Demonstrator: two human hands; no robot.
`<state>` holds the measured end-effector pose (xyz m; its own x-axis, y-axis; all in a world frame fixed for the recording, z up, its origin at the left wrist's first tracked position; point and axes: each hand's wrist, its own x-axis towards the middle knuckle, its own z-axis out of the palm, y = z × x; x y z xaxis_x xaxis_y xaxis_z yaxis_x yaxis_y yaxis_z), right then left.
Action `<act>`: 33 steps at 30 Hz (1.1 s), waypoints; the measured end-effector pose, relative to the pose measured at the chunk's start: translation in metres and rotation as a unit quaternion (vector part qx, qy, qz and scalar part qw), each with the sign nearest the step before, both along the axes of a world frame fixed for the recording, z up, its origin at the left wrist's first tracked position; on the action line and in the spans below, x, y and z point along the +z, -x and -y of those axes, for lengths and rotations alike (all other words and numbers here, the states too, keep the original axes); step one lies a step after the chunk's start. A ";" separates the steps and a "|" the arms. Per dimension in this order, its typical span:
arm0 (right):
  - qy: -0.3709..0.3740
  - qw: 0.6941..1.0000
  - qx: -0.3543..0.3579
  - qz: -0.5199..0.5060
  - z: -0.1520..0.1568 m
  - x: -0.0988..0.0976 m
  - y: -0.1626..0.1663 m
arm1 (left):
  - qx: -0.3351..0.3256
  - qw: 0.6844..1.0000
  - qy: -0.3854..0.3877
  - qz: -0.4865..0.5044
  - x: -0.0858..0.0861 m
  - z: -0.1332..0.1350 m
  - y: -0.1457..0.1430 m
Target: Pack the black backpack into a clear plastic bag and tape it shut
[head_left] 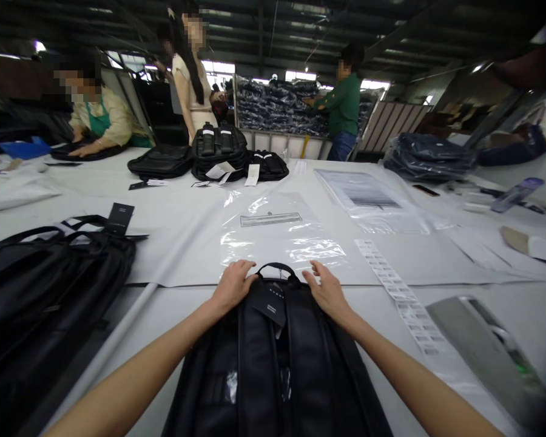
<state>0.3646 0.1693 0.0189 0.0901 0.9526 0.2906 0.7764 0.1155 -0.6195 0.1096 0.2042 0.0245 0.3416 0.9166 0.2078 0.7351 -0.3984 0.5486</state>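
A black backpack (309,358) lies in front of me with its shoulder straps facing up and its top handle at the far end. A black hang tag (269,304) rests on it near the handle. My left hand (235,284) is at the top left corner of the backpack, fingers stretched toward the handle and thumb apart. Across from it, my right hand (326,290) is at the top right corner, its fingers spread. Neither hand grips anything that I can see. Just beyond the handle, a clear plastic bag (273,240) with a printed box lies flat.
More black bags (50,291) are piled at left. Several black backpacks (221,149) with tags stand farther back. A label strip (398,291) and a grey device (486,352) lie at right, below a plastic bag stack (364,194). Several people work beyond the table (177,224).
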 end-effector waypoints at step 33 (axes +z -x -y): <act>0.219 0.731 0.061 -0.644 0.095 0.016 0.025 | -0.041 0.966 0.253 0.040 0.036 0.006 -0.077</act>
<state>0.3393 0.0738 0.0350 -0.0724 0.9527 -0.2951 -0.4817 -0.2925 -0.8261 0.1865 0.1984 0.0601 0.4192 0.8779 -0.2315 0.6596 -0.1193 0.7421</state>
